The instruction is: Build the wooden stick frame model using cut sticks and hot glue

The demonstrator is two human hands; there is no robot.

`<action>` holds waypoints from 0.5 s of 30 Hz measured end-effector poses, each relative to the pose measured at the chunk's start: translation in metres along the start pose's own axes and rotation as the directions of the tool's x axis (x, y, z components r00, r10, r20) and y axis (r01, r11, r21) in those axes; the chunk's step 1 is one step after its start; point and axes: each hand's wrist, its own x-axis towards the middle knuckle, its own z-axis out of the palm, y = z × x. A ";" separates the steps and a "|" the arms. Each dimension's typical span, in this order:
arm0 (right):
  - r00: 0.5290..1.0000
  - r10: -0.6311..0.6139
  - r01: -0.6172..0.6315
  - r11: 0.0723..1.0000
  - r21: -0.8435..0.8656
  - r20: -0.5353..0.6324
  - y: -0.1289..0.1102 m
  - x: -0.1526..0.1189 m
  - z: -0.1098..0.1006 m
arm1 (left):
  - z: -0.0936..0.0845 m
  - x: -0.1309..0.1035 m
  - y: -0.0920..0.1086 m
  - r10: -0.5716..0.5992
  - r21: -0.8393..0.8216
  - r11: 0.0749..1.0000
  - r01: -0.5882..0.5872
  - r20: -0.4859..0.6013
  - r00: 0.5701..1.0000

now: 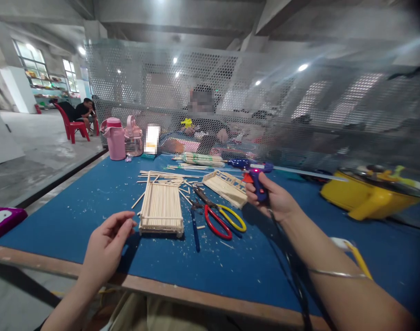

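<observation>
My right hand [277, 197] is wrapped round the handle of a dark blue glue gun [261, 181], raised over the table. A long clear glue stick [309, 174] juts from its back, and a red light glows on it. Close to the small bed-like frame of wooden sticks [161, 204] is my left hand [109, 241], thumb and fingertips pressed together; whatever they pinch, if anything, I cannot make out. Right of the frame lie scissors [218, 223] with one red and one yellow handle, across blue-handled pliers [195, 227]. A second stick piece [225, 187] rests behind them.
Loose sticks [168, 174] and bundled sticks [203, 159] lie towards the back. A pink jug [116, 140] and clear pink bottle [134, 142] stand back left. At right is a yellow pot [354, 197]. A perforated metal screen [127, 82] separates me from another person.
</observation>
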 end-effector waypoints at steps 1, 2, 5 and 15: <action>0.999 -0.037 0.036 0.999 -0.026 -0.021 -0.003 0.000 0.001 | 0.000 0.001 -0.001 0.008 0.016 1.000 -0.007 -0.003 1.000; 0.996 -0.078 0.074 0.995 -0.072 -0.052 -0.005 0.002 0.003 | 0.000 0.002 -0.001 0.019 0.039 0.999 -0.019 0.001 1.000; 0.962 -0.221 0.152 0.922 -0.357 -0.161 -0.007 0.011 0.007 | -0.001 0.004 -0.001 0.062 0.133 0.989 -0.068 0.046 0.997; 0.881 -0.454 -0.202 -0.105 -0.974 -0.134 0.031 0.033 0.017 | -0.003 0.003 0.004 0.060 0.220 0.973 -0.067 0.036 0.998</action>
